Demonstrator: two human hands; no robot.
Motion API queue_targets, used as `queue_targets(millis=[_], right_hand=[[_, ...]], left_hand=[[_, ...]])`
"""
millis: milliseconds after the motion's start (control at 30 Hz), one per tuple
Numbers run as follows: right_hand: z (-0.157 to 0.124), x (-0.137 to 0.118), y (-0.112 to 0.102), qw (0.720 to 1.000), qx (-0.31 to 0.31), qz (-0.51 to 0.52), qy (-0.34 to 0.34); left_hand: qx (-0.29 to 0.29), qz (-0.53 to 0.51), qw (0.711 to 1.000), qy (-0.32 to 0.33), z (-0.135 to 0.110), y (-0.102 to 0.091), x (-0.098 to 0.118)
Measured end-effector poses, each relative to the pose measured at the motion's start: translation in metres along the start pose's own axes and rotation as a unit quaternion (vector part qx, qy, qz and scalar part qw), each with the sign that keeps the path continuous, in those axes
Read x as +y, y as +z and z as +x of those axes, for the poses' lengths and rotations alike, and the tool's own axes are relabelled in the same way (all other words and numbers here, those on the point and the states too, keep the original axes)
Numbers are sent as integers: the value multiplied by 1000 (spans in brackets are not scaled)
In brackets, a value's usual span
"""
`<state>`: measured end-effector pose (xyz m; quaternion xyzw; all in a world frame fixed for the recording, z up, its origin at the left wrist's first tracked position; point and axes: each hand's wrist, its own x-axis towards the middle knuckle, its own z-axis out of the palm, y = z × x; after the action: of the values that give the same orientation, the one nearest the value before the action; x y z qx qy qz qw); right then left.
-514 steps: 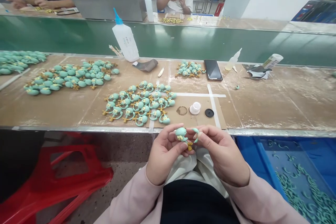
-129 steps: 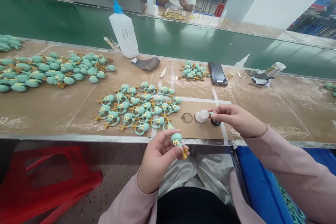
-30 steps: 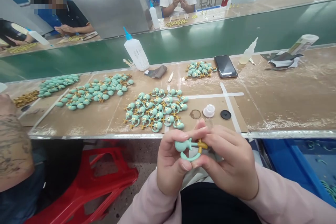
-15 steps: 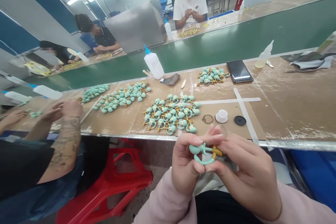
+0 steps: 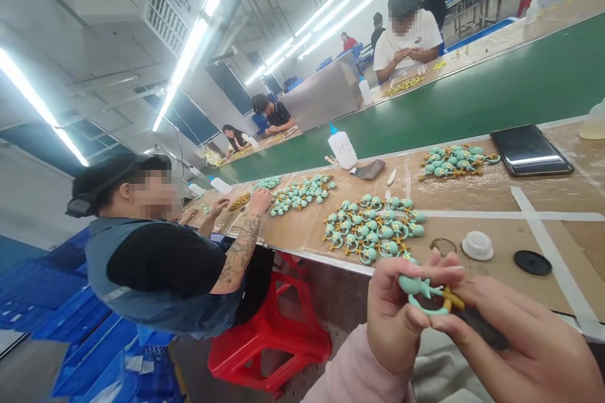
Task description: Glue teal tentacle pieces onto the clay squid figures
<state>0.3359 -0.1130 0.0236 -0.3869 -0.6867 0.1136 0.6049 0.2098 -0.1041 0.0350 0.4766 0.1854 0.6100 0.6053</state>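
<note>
The left hand (image 5: 390,330) and the right hand (image 5: 524,337) hold one mint-green figure (image 5: 414,285) between them, above the lap and in front of the table's near edge. The left hand is closed in a small pinch, its thumb and fingers about the rounded head end. The right hand's thumb and fingers are drawn together at the mustard-coloured end, with little gap.

On this piece the curved green strip (image 5: 428,311) bows round from near the head to the mustard part, so the loop looks complete; whether it is firmly fixed cannot be told. The figure is in the fingers, not yet set down.

On the table, a cluster of figures (image 5: 371,230) lies just beyond the left hand, and many show the same loop, so those look equally far along. A smaller group (image 5: 451,162) lies beside the phone (image 5: 532,150). In the pile (image 5: 302,192) farther left, near a co-worker's hand (image 5: 259,200), no loops can be made out, so those pieces may be less complete, though they are too small to judge surely
</note>
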Motion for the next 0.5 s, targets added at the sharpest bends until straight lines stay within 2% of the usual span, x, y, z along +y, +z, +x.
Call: queue_targets(millis=[233, 500], right_hand=[[0, -7, -16, 999, -11, 16, 26], [-2, -11, -26, 999, 32, 15, 34]], left_hand=[[-50, 32, 998, 11, 1, 10, -1], [-73, 40, 996, 16, 1, 20, -6]])
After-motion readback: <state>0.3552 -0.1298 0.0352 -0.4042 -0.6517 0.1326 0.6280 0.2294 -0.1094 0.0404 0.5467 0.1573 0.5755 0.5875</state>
